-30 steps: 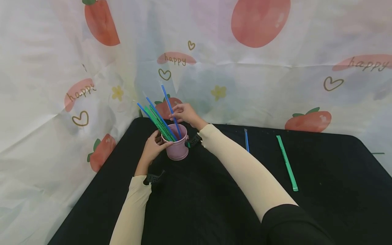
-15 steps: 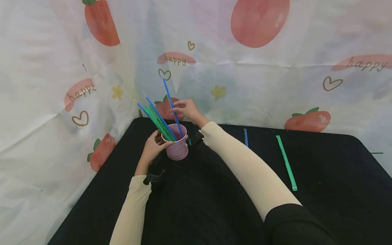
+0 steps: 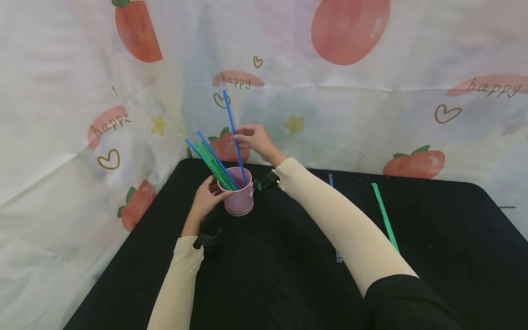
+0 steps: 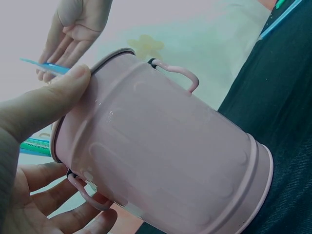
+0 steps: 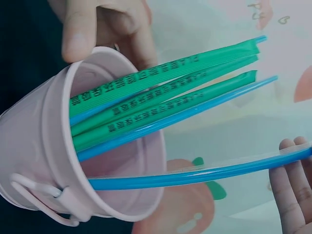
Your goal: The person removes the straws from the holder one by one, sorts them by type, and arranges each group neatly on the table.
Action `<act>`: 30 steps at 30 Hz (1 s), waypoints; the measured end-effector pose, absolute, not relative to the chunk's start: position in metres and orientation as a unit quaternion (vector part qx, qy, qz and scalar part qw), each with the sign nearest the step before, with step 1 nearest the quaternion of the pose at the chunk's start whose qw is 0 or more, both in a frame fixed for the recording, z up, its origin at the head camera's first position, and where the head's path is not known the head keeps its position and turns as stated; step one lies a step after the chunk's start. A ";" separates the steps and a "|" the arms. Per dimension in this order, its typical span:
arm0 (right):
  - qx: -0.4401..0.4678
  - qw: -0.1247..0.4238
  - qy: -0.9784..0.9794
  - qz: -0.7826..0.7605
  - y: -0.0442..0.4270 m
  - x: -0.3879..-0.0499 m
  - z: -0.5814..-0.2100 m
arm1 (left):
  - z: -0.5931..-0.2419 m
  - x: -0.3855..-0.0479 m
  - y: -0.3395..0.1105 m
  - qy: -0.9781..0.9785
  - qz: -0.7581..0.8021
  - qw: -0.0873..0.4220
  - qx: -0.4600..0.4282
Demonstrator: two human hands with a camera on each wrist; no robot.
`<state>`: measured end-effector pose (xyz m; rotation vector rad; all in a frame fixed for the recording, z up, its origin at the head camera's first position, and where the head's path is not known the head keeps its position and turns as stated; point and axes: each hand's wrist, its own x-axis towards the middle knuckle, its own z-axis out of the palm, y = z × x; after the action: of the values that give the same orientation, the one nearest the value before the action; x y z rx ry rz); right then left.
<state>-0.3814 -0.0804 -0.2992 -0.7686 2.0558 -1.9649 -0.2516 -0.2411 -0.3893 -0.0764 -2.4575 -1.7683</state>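
A small pink metal bucket (image 3: 239, 207) with side handles stands near the table's back left. My left hand (image 3: 203, 200) holds it, thumb at the rim and fingers round its far left side. Several paper-wrapped green straws (image 5: 165, 80) and clear-wrapped blue straws lean left inside. My right hand (image 3: 256, 140) pinches one blue straw (image 5: 209, 175) partway along, above the bucket. That straw stands steeply, its lower end inside the mouth near the right wall. In the left wrist view the bucket (image 4: 161, 146) hides most of the straws.
On the black table (image 3: 264, 266), a green straw (image 3: 383, 213) lies to the right. A blue straw (image 3: 331, 180) beside it is mostly covered by my right sleeve (image 3: 338, 215). A printed white curtain (image 3: 330, 128) hangs close behind the table.
My right hand has risen and shifted slightly right, drawing the pinched blue straw higher, its lower end still within the bucket. My left hand and the bucket have stayed put.
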 end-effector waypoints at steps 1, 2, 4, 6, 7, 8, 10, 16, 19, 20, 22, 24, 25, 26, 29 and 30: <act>-0.258 0.096 0.691 -0.668 -0.080 -0.381 -0.297 | -0.389 -0.252 -0.241 -0.811 -0.582 0.057 -0.025; -0.258 0.095 0.689 -0.671 -0.079 -0.381 -0.295 | -0.390 -0.252 -0.241 -0.811 -0.582 0.056 -0.024; -0.259 0.089 0.687 -0.673 -0.077 -0.381 -0.291 | -0.390 -0.252 -0.242 -0.813 -0.579 0.057 -0.025; -0.258 0.087 0.685 -0.676 -0.075 -0.380 -0.288 | -0.390 -0.253 -0.242 -0.815 -0.575 0.057 -0.026; -0.259 0.085 0.683 -0.677 -0.074 -0.381 -0.286 | -0.390 -0.253 -0.242 -0.816 -0.575 0.057 -0.025; -0.261 0.084 0.680 -0.680 -0.073 -0.381 -0.284 | -0.391 -0.253 -0.242 -0.815 -0.575 0.057 -0.026; -0.263 0.080 0.673 -0.686 -0.071 -0.382 -0.281 | -0.397 -0.258 -0.244 -0.812 -0.581 0.058 -0.028; -0.254 0.066 0.664 -0.700 -0.063 -0.387 -0.275 | -0.418 -0.271 -0.252 -0.805 -0.589 0.066 -0.029; -0.251 0.064 0.664 -0.701 -0.059 -0.390 -0.272 | -0.419 -0.271 -0.252 -0.809 -0.582 0.072 -0.032; -0.249 0.064 0.666 -0.701 -0.057 -0.390 -0.270 | -0.420 -0.271 -0.252 -0.809 -0.582 0.073 -0.033; -0.246 0.063 0.667 -0.701 -0.054 -0.391 -0.268 | -0.420 -0.271 -0.252 -0.809 -0.581 0.077 -0.032; -0.243 0.062 0.666 -0.702 -0.050 -0.391 -0.265 | -0.419 -0.271 -0.252 -0.809 -0.582 0.079 -0.033; -0.240 0.062 0.666 -0.704 -0.047 -0.390 -0.265 | -0.419 -0.271 -0.252 -0.809 -0.582 0.079 -0.034; -0.237 0.062 0.665 -0.705 -0.045 -0.389 -0.264 | -0.419 -0.271 -0.252 -0.808 -0.582 0.079 -0.034; -0.236 0.061 0.663 -0.708 -0.036 -0.388 -0.264 | -0.419 -0.271 -0.252 -0.809 -0.582 0.075 -0.034; -0.235 0.061 0.661 -0.710 -0.033 -0.387 -0.265 | -0.418 -0.271 -0.252 -0.808 -0.583 0.073 -0.033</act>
<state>-0.3874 -0.0330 -0.2648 -0.7103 2.0007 -2.1478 -0.2706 -0.2517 -0.4180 -0.0987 -2.4280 -1.7525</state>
